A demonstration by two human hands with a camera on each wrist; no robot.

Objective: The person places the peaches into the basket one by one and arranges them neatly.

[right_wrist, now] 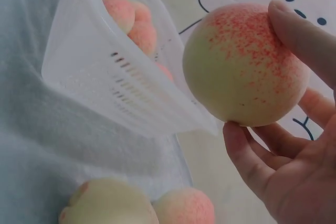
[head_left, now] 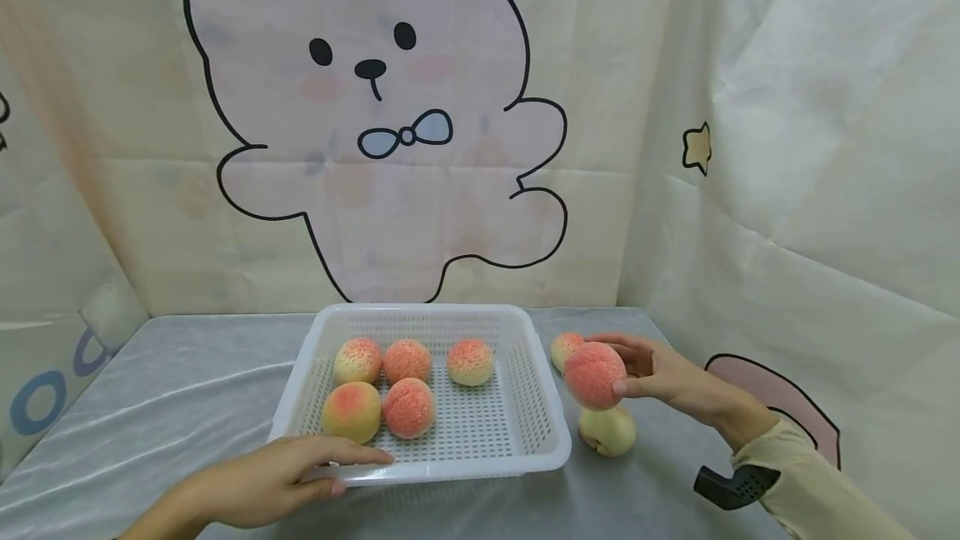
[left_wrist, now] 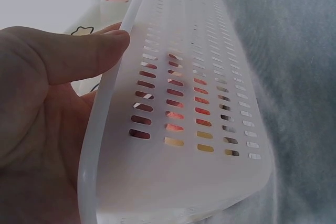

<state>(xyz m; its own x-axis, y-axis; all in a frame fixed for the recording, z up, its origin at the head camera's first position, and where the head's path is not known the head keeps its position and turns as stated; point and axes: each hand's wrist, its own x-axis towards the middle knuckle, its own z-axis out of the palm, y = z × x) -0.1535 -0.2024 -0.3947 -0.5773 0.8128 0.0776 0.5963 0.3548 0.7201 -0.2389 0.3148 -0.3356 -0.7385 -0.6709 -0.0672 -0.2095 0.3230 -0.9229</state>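
Cartoon-bunny curtains wall off the grey cloth-covered desk (head_left: pixel 187 373) on three sides, so the only free room is the strip around the white slotted basket (head_left: pixel 517 340). The person's left hand (head_left: pixel 277 482) grips the basket's near rim, looks like it's pinning it so it won't slide, with five peaches already inside. The right hand (head_left: pixel 667 377) pinches a peach (head_left: pixel 594 375) in its fingertips, held in the air just off the basket's right wall, over two more peaches (head_left: pixel 609 432) lying on the cloth.
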